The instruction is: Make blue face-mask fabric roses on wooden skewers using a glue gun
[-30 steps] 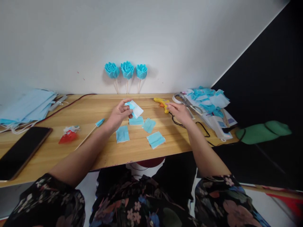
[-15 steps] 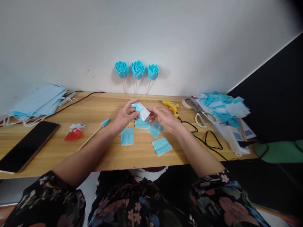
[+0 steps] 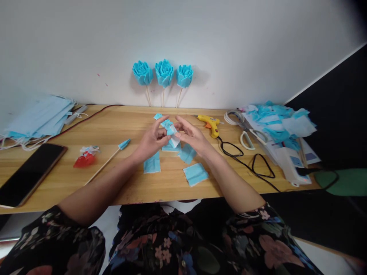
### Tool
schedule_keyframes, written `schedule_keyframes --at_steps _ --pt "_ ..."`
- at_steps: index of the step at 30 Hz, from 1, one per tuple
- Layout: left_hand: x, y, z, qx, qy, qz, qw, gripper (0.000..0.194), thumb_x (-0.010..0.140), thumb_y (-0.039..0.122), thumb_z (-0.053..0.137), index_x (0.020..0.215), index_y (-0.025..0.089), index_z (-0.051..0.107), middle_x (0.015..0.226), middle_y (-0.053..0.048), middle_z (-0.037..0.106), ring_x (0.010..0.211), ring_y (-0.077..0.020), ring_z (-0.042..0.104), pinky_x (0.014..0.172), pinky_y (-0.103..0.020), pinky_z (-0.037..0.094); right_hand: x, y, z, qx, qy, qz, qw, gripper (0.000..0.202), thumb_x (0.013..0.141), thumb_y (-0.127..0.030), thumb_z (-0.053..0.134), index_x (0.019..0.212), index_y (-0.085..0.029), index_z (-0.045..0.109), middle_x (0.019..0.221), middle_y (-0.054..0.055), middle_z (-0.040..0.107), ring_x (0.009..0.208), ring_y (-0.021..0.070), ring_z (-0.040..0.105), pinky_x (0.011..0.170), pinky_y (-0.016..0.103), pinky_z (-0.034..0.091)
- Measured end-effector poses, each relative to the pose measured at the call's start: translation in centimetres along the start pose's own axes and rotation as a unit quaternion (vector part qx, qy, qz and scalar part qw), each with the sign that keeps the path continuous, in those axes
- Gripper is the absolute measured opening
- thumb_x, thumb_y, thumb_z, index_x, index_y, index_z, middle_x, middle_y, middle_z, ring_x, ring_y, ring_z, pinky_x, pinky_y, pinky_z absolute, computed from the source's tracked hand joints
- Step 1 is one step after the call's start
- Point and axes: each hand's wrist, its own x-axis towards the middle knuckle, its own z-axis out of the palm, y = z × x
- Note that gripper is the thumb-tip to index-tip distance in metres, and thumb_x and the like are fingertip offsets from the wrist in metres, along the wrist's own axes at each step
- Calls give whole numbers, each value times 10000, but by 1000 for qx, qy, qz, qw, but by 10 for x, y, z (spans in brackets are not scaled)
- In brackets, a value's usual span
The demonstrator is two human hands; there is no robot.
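Between my two hands is a small blue and white piece of fabric (image 3: 172, 131), partly folded over. My left hand (image 3: 153, 139) pinches its left side, and my right hand (image 3: 190, 134) grips its right side with thumb and fingers. Below and around them several blue squares lie on the wooden table, one (image 3: 151, 163) at the left and one (image 3: 196, 174) at the lower right. A small blue scrap (image 3: 158, 116) rests just beyond my left fingers. Left of my left forearm lies a stick with a blue tip (image 3: 124, 144).
Three blue fabric flowers (image 3: 164, 73) lean on the wall. A yellow glue gun (image 3: 210, 125) with a black cord, scissors (image 3: 247, 140) and a heap of blue scraps (image 3: 275, 118) are at right. Masks (image 3: 40, 116), a phone (image 3: 31, 173) and a red item (image 3: 86, 159) sit at left.
My right hand has closed on the fabric piece, which was spread out and is now partly folded. The camera view has shifted slightly, and a small blue scrap now shows beyond my left hand.
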Motion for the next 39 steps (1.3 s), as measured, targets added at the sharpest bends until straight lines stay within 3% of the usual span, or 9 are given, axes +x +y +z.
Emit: schedule_keyframes --at_steps 7,13,15,19,22,25,29,34,39 --pt "-4 8 9 79 -8 21 997 766 819 165 721 1511 209 396 625 77 529 560 -90 460 564 -237 324 2 6 3 -38 6 8 999 722 785 -408 761 1458 -277 534 1134 40 670 791 150 620 687 300 547" --pt "-5 10 9 82 -13 15 996 763 836 293 731 1506 182 386 630 67 551 569 -106 480 567 -243 341 2 9 4 -49 30 -18 998 643 796 -285 697 1427 -261 571 933 -3 658 726 129 555 662 283 503" --pt "-5 9 7 84 -2 6 996 644 855 367 709 1426 175 483 686 35 606 600 -113 510 578 -247 362 2 9 4 -50 34 -18 998 644 798 -277 689 1430 -263 569 914 -8 646 717 127 545 664 284 492" --pt "-5 5 6 102 12 -21 995 312 844 406 697 1032 159 682 785 -17 662 664 -118 548 603 -253 388 0 8 6 -37 36 -11 999 636 809 -284 684 1433 -274 562 861 -24 616 682 122 528 633 279 476" --pt "-3 4 5 95 23 -36 995 207 807 368 718 833 167 676 734 -2 643 628 -102 529 591 -245 388 -1 5 6 -27 17 -8 999 653 822 -345 702 1451 -281 537 943 -1 656 767 148 592 708 313 528" --pt "1 4 3 64 58 -53 995 190 779 342 736 760 175 650 634 23 602 561 -91 507 570 -239 404 -2 -1 3 -31 23 -45 998 650 883 -500 643 1484 -309 487 1200 51 676 1054 213 647 921 400 555" --pt "5 5 0 4 121 -69 990 174 782 311 734 773 170 631 587 22 613 525 -93 528 565 -239 437 -6 -9 -8 -112 88 -134 981 659 931 -614 544 1514 -334 423 1434 76 584 1360 260 519 1107 500 472" --pt "7 4 -4 -75 130 -75 986 167 802 277 728 751 157 623 601 10 627 521 -89 549 542 -230 425 -9 -11 -14 -288 131 -237 919 469 938 -454 602 1382 -314 542 1393 80 619 1342 293 530 1153 565 404" --pt "7 5 -5 -115 117 -79 983 181 818 257 738 743 158 607 607 19 618 512 -77 550 539 -224 425 -7 -7 -9 -402 66 -285 868 414 900 -269 616 1306 -326 559 1406 65 610 1353 318 514 1170 603 347"
